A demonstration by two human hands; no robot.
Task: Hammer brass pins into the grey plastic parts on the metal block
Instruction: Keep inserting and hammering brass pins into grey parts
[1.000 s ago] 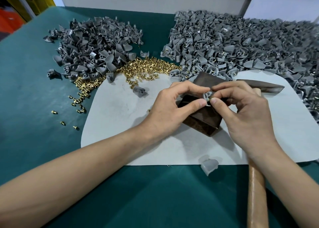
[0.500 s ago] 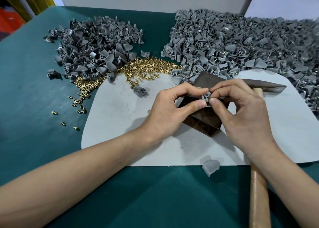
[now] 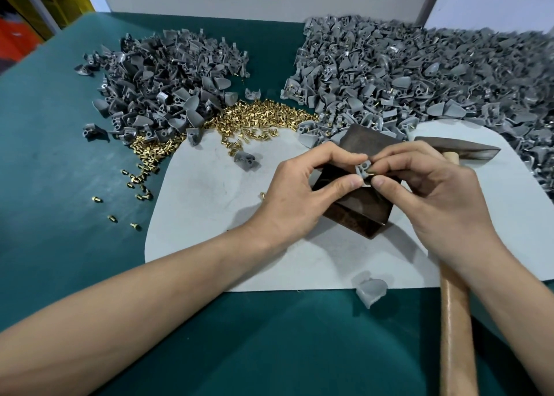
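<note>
Both hands meet over the metal block (image 3: 356, 215). The left hand (image 3: 302, 197) pinches 1 grey plastic part (image 3: 363, 167) between thumb and forefinger, and the right hand (image 3: 431, 197) pinches a brass pin (image 3: 371, 172) right against that part. The block sits directly beneath the grip, on a white mat (image 3: 209, 209). Beyond the grip lies a heap of brass pins (image 3: 257, 119), flanked by 2 piles of grey parts (image 3: 168, 80). The hammer (image 3: 455, 320) lies under the right wrist.

Only one view here: a wide-angle cam on the person's head, tilted forward and down from the near edge of the green surface (image 3: 60, 161). Pretty close in, left hand (image 3: 299, 197) and right hand (image 3: 434, 203) sit mid-frame, far edge up top.
</note>
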